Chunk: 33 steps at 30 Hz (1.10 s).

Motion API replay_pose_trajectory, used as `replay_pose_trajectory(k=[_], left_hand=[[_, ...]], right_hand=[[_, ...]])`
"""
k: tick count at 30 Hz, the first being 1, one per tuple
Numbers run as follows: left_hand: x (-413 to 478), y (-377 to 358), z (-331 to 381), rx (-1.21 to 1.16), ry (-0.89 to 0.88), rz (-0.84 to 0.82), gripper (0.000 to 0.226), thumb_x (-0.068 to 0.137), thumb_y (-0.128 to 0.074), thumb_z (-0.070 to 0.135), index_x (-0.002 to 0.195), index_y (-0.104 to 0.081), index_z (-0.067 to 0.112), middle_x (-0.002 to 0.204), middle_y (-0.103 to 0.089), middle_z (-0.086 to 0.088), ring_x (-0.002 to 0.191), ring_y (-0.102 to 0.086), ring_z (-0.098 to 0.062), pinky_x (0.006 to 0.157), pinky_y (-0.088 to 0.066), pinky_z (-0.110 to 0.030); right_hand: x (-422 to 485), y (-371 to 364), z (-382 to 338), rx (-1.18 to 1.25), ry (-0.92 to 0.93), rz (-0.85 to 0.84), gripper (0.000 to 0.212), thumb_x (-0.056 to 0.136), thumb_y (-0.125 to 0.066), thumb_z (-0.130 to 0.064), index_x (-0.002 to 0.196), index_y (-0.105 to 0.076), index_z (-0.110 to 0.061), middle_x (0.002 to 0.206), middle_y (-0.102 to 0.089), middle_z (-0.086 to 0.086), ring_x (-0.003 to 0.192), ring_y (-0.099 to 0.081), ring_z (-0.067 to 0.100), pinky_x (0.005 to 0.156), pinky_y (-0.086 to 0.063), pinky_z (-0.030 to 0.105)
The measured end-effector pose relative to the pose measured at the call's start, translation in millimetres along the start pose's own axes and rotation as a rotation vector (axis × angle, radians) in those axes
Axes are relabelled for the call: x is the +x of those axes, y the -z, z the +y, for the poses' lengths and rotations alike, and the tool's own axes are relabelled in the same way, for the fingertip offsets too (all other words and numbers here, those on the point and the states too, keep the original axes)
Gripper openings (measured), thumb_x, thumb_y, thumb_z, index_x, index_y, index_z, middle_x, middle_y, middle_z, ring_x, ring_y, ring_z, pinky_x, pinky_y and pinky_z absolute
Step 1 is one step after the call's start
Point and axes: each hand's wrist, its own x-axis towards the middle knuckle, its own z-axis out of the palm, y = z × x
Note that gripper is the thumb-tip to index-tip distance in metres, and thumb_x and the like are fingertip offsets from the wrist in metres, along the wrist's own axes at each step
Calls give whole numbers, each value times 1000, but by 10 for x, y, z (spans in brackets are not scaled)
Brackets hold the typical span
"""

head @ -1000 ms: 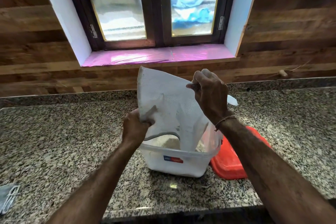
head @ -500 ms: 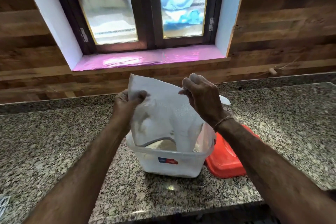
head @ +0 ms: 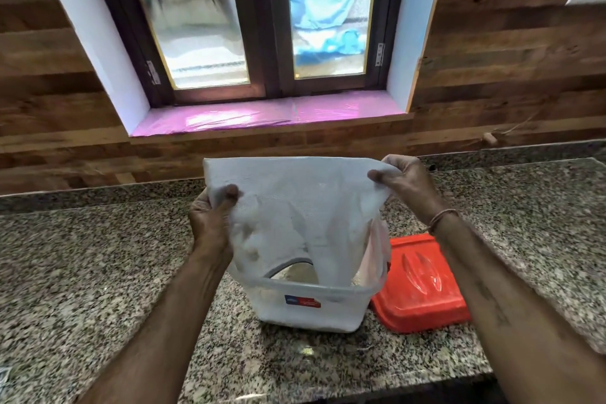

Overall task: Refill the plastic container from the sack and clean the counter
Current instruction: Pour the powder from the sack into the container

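Presently the white woven sack [head: 295, 207] is held inverted above the translucent plastic container [head: 311, 311], with its open lower end hanging inside the container rim.

- Left hand [head: 213, 220]: grips the sack's upper left corner, thumb on the near face, fingers wrapped behind.
- Right hand [head: 403, 184]: pinches the upper right corner, fingers curled over the top edge. A thread band [head: 442, 218] circles this wrist.
- Container: stands upright on the speckled granite counter [head: 98, 272], near its front edge. A red-and-blue label faces the camera. Pale contents [head: 298, 274] show below the sack's mouth; their kind cannot be determined.
- Red lid [head: 423, 285]: lies on the counter just beside the container's right wall.

A window with a pink-covered sill [head: 262, 115] sits behind the counter.
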Motion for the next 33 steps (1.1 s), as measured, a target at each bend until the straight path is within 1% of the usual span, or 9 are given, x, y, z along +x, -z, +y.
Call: replay_pose_trajectory(k=[3,8,11,14,18,21,25,29,33], left_hand=[[23,22,-33,-55,50,75,18,93,-74,12,77,-67,15,63,-71,9,54,-65,-7,51,-54,-24],[5,-12,-21,-14,53,5,10,93,-75,26,86,-72,21,82,-75,-1,67,-70,-20,63,-60,-41],[51,26,-20,249,-139,62,17,93,-76,29,105,-69,20,93,-75,-1,84,-74,-26,74,-63,-47],[33,143,-36,315,-149,-10,35,93,-73,37,118,-64,13,102,-76,-7,94,-75,-31,77,-63,-49],[22,301,-57,295,112,-288,68,72,-91,39,122,-67,0,114,-76,-19,104,-75,-36,86,-62,-52],[-21,281,-34,266,74,-221,40,83,-84,15,110,-69,-9,106,-75,-26,93,-76,-36,82,-63,-51],[-31,165,-103,301,-14,-33,21,90,-76,9,102,-72,-8,94,-75,-23,77,-73,-25,69,-60,-38],[37,52,-164,489,-186,119,27,89,-79,20,98,-73,-4,90,-74,-15,81,-72,-27,70,-59,-39],[29,151,-154,788,-512,99,34,92,-75,31,89,-72,-3,83,-72,-18,73,-70,-33,61,-53,-42]], right_hand=[[-54,-81,95,248,-43,202,27,79,-83,-24,71,-59,-15,64,-60,-5,58,-54,9,51,-48,21],[-235,-232,311,226,-154,86,24,81,-81,-13,102,-73,-2,90,-75,3,73,-70,8,74,-56,31],[-207,-274,400,182,-109,241,37,67,-89,-47,81,-79,-14,83,-77,1,75,-69,18,75,-56,42],[-195,-289,502,147,-87,366,49,61,-88,-62,88,-79,-22,92,-80,6,86,-75,28,81,-60,55],[-260,-334,482,226,-86,404,45,65,-89,-57,88,-77,-20,89,-78,12,76,-69,25,66,-57,49],[-312,-314,427,208,-99,312,21,79,-86,-28,91,-75,-15,83,-78,0,68,-70,15,59,-56,34],[-387,-230,344,87,-170,30,25,79,-82,1,102,-74,2,100,-78,13,86,-73,21,79,-61,36],[-355,-218,323,-64,-172,260,20,77,-79,7,75,-74,-12,86,-74,21,77,-71,30,71,-62,47],[-410,-393,417,-407,26,485,9,80,-81,-8,85,-77,-1,89,-74,22,82,-72,36,78,-56,41]])
